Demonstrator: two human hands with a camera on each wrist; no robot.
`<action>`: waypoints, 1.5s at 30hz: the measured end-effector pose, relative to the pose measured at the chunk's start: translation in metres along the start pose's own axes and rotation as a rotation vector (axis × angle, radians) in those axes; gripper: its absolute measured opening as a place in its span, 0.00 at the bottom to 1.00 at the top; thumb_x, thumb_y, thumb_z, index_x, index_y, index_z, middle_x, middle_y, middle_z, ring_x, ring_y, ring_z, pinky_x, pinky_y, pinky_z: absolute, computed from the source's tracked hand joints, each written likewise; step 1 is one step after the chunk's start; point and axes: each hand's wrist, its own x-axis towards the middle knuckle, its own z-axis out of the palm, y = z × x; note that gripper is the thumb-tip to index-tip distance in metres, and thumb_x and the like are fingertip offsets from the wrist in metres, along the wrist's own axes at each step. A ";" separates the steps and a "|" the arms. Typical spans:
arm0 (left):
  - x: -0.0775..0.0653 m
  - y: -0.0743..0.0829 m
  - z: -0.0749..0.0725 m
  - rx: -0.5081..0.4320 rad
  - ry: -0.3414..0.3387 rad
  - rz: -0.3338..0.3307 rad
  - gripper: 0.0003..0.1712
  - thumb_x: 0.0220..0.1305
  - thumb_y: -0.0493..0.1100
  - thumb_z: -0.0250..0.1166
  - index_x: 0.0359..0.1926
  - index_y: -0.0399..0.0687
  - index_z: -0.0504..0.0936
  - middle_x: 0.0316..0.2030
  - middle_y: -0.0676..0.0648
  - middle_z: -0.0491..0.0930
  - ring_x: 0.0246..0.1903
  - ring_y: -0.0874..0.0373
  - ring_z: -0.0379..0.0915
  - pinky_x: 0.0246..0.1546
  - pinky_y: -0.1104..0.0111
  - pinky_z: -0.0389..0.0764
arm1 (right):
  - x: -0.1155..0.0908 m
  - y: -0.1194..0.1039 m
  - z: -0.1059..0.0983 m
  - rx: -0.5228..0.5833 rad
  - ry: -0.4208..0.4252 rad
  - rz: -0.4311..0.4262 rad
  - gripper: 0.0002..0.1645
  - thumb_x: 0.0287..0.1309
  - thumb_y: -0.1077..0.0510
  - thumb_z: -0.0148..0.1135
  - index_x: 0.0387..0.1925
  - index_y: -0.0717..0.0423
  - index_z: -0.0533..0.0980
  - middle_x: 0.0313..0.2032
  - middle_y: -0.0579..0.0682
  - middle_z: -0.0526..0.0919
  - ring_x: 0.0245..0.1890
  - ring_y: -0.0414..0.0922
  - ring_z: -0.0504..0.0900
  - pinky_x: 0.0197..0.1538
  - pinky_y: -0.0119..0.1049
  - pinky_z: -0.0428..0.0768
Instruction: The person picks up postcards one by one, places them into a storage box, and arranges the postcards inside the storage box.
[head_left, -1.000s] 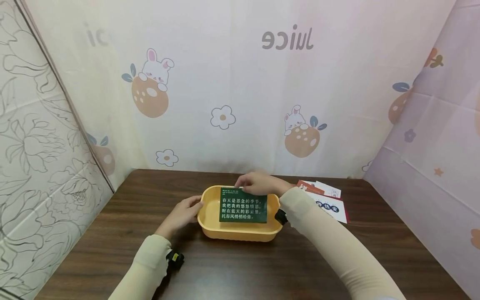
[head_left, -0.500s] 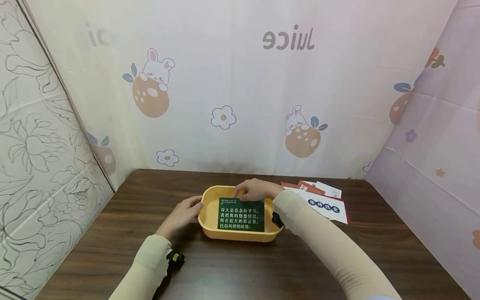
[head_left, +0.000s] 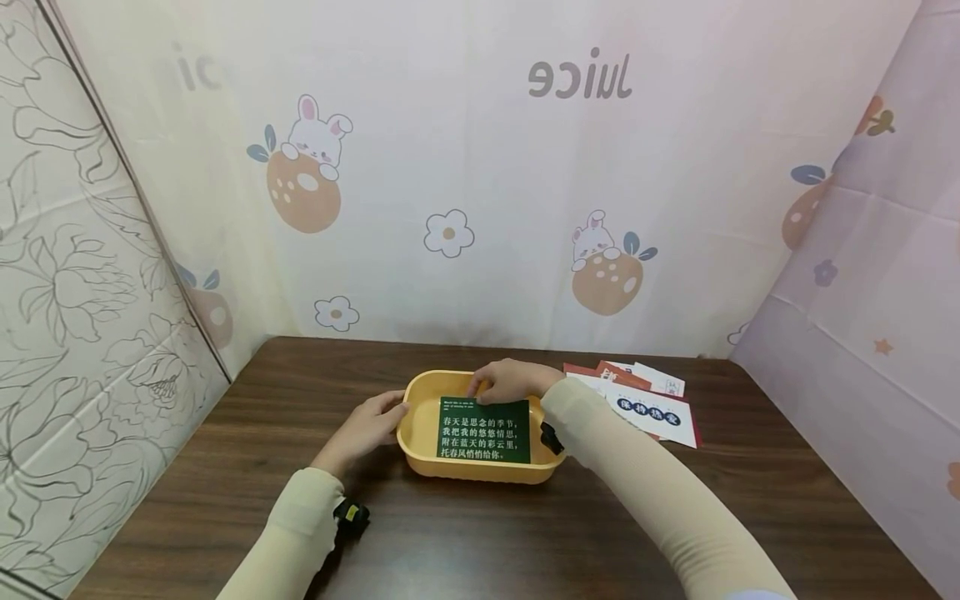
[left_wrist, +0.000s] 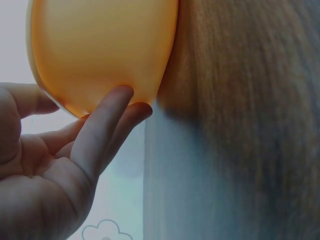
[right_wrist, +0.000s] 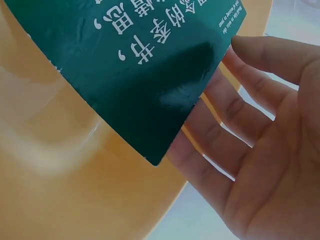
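A yellow oblong plastic tub (head_left: 480,472) stands on the brown wood-grain table. My left hand (head_left: 367,429) grips its left end; in the left wrist view the thumb is at the rim and the fingers lie against the outer wall of the tub (left_wrist: 105,45). Inside the tub is a green card (head_left: 483,437) printed with white Chinese characters, its lower edge down near the front wall. My right hand (head_left: 515,381) pinches the card's far edge. From the right wrist, the thumb shows at that edge of the card (right_wrist: 150,95), with the fingers (right_wrist: 220,135) behind it.
Right of the tub, several red and white cards lie overlapped, a white card with blue round lettering (head_left: 645,411) on top. A patterned curtain (head_left: 450,167) hangs behind the table (head_left: 450,542). The right sleeve (head_left: 660,492) passes in front of the cards' near side.
The green card has come down and toward the front wall of the tub, the right hand moving with it. Over the last half second both hands stay nearly still.
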 end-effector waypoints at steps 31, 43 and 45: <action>0.000 -0.002 0.000 0.003 0.003 0.010 0.26 0.78 0.44 0.53 0.70 0.34 0.68 0.61 0.33 0.74 0.50 0.46 0.80 0.42 0.58 0.87 | -0.004 -0.003 0.001 -0.103 -0.117 0.099 0.25 0.72 0.46 0.57 0.66 0.47 0.75 0.63 0.48 0.75 0.65 0.49 0.71 0.65 0.47 0.73; 0.000 0.000 0.001 0.002 0.007 0.007 0.27 0.78 0.44 0.53 0.70 0.34 0.67 0.61 0.34 0.75 0.51 0.46 0.80 0.43 0.57 0.86 | -0.018 0.004 -0.004 -0.118 -0.068 0.037 0.24 0.72 0.47 0.57 0.65 0.48 0.76 0.61 0.48 0.77 0.62 0.48 0.73 0.65 0.48 0.72; -0.001 0.000 0.001 -0.001 0.008 0.005 0.27 0.78 0.44 0.53 0.70 0.34 0.67 0.61 0.33 0.74 0.51 0.46 0.80 0.43 0.57 0.86 | -0.023 0.005 -0.005 -0.093 -0.056 0.007 0.24 0.72 0.48 0.57 0.65 0.50 0.76 0.59 0.48 0.79 0.61 0.48 0.75 0.64 0.48 0.74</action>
